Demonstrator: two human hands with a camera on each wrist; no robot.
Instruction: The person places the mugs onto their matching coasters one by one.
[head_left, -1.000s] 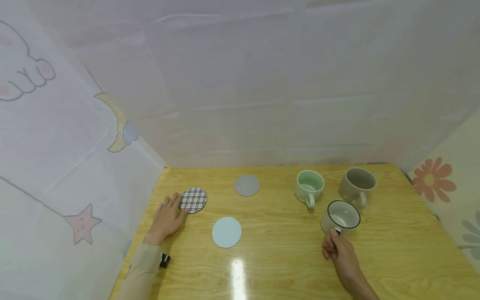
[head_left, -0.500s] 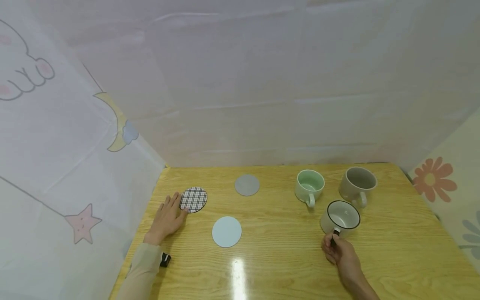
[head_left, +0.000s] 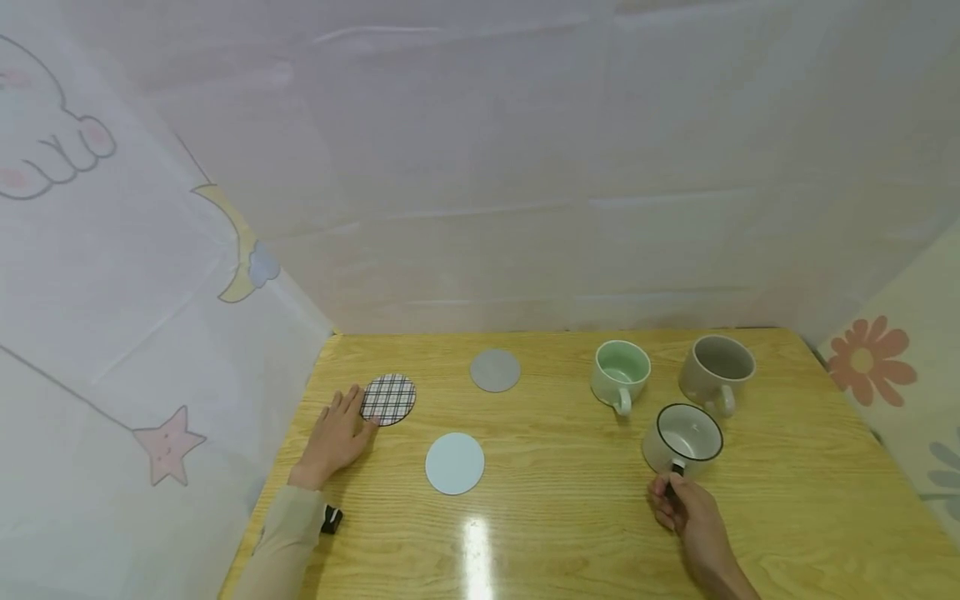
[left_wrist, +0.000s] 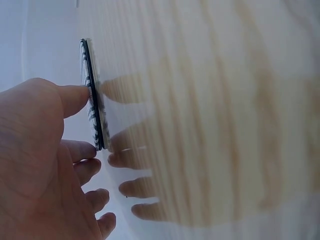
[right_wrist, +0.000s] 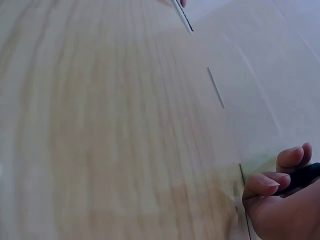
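In the head view my left hand (head_left: 331,440) lies with fairly straight fingers at the left side of a round plaid coaster (head_left: 388,399). The left wrist view has the thumb touching the face of that coaster (left_wrist: 92,100), with fingertips by its lower edge. My right hand (head_left: 693,521) grips the black handle (head_left: 677,469) of a white mug with a black rim (head_left: 660,448). That mug appears to stand on the table. Most of its body falls outside the right wrist view, where curled fingers and the dark handle (right_wrist: 300,179) show.
Behind the gripped mug stand a green mug (head_left: 621,385) and a grey-brown mug (head_left: 701,383). A grey coaster (head_left: 495,370) and a pale blue coaster (head_left: 455,463) lie on the wooden table (head_left: 555,517). Printed cloth (head_left: 480,208) rises at the back and sides.
My right fingers have shifted slightly down the handle, so more of its black part shows. The mug and my left hand stay practically where they were.
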